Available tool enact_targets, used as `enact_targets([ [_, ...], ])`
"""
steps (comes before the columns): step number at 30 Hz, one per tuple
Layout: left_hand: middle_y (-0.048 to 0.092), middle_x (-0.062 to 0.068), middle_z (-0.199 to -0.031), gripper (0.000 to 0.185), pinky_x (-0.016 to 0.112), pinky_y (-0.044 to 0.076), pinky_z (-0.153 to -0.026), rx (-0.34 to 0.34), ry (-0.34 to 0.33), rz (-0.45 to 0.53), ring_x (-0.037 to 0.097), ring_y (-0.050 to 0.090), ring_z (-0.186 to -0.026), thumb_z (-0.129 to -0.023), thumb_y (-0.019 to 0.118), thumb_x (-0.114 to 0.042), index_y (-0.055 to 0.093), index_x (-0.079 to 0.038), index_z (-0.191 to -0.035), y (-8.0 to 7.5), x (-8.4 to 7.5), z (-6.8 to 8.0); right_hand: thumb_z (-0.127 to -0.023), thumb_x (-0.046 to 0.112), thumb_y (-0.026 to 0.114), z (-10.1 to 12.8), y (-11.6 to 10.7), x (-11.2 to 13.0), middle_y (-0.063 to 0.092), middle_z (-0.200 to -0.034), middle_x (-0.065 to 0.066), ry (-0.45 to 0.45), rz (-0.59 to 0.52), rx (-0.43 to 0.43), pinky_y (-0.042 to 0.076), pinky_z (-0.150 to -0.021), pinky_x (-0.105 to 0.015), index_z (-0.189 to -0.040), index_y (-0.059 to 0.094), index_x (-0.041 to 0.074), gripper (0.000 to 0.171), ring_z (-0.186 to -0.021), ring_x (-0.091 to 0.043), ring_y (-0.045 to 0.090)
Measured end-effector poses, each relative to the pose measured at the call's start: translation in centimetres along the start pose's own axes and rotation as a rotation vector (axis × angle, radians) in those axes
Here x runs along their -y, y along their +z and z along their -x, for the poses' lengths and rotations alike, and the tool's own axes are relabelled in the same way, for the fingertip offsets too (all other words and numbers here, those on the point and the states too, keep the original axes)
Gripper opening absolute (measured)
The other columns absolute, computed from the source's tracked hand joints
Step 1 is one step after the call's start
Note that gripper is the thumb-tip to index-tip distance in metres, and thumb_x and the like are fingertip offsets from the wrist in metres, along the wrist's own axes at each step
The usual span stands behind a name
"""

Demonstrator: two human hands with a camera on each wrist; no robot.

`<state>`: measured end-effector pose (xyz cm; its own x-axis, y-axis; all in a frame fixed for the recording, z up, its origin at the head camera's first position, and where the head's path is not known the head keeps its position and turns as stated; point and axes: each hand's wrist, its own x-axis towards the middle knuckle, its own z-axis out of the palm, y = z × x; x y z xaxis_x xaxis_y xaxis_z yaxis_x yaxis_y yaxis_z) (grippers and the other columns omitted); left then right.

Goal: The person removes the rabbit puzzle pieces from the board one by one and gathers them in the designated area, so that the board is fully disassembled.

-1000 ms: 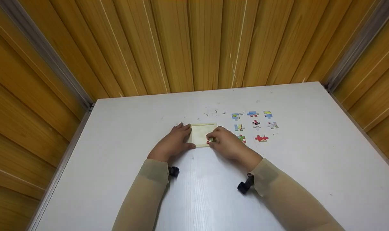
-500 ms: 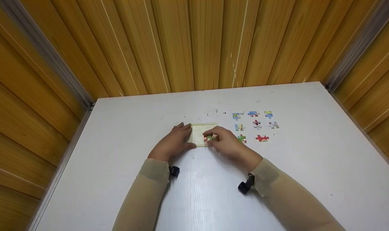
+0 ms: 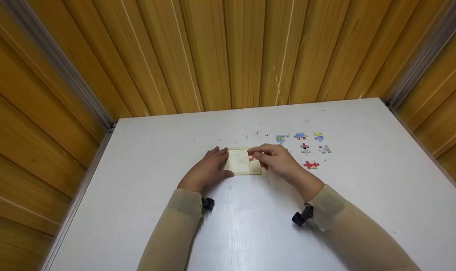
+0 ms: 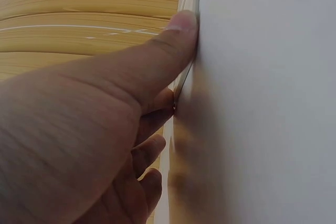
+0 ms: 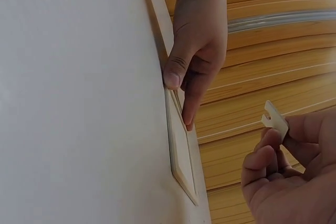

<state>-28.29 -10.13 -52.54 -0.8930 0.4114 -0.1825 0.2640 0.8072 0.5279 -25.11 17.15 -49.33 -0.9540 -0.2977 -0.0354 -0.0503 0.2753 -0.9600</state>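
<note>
Placing step: the right hand [image 3: 278,161] pinches a red-and-white jigsaw piece [image 3: 252,157] over the square pale wooden puzzle tray [image 3: 243,165]; the left hand [image 3: 207,170], fingers straight, braces the tray's edge. Next it needs lowering flat into a corner.

wood-panelled booth [image 3: 228,52], white table [image 3: 250,226]

left hand [image 3: 207,171] flat, right hand [image 3: 278,160] pinching

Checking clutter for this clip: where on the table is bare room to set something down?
Bare table lies left of the left hand, and between the sleeves. Crowded: the puzzle tray, the right hand pinching a piece, and loose pieces beyond.
</note>
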Motion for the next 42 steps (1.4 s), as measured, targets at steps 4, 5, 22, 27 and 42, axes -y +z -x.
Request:
enact_targets([
  [4,0.033,0.002,-0.188,0.088,0.059,0.023,-0.144,0.001,-0.021,0.007,0.038,0.017,-0.179,-0.104,0.084,-0.04,0.04,-0.02,-0.177,0.2,-0.2,0.0,-0.112,0.007,0.065,0.6,-1.5,0.1,0.076,-0.108,0.001,0.041,-0.023,0.028,0.058,-0.079,-0.023,-0.139,0.079,0.0,0.031,-0.084,-0.011,0.064],
  [5,0.032,0.002,-0.188,0.088,0.059,0.024,-0.144,-0.001,-0.023,0.007,0.038,0.017,-0.179,-0.103,0.084,-0.04,0.04,-0.02,-0.177,0.2,-0.2,0.0,-0.111,0.006,0.065,0.7,-1.9,0.2,0.078,-0.111,0.0,0.049,-0.031,0.035,0.06,-0.082,-0.023,-0.14,0.078,-0.002,0.032,-0.085,-0.011,0.066],
  [22,0.033,0.001,-0.188,0.088,0.057,0.024,-0.144,-0.011,-0.023,0.017,0.037,0.017,-0.179,-0.103,0.085,-0.04,0.041,-0.02,-0.177,0.4,0.2,0.2,-0.111,0.006,0.069,4.0,-9.5,-2.1,0.077,-0.119,-0.002,0.142,-0.054,-0.018,0.067,-0.086,-0.024,-0.141,0.065,-0.007,0.033,-0.09,-0.011,0.074],
  [27,0.032,0.002,-0.188,0.088,0.058,0.024,-0.144,-0.003,0.002,0.006,0.039,0.016,-0.179,-0.103,0.085,-0.04,0.041,-0.018,-0.177,0.1,0.1,0.2,-0.11,0.005,0.07,5.1,-11.7,-3.3,0.077,-0.105,0.005,0.162,-0.108,-0.057,0.068,-0.086,-0.025,-0.139,0.057,-0.007,0.034,-0.089,-0.012,0.076],
  [42,0.037,0.003,-0.186,0.086,0.055,0.026,-0.144,-0.028,0.032,-0.022,0.037,0.021,-0.178,-0.104,0.084,-0.042,0.045,-0.015,-0.175,0.3,0.2,0.0,-0.111,0.012,0.073,6.5,-16.4,-6.1,0.079,-0.102,0.007,0.194,-0.214,-0.186,0.067,-0.083,-0.023,-0.12,0.067,0.007,0.012,-0.088,-0.011,0.074],
])
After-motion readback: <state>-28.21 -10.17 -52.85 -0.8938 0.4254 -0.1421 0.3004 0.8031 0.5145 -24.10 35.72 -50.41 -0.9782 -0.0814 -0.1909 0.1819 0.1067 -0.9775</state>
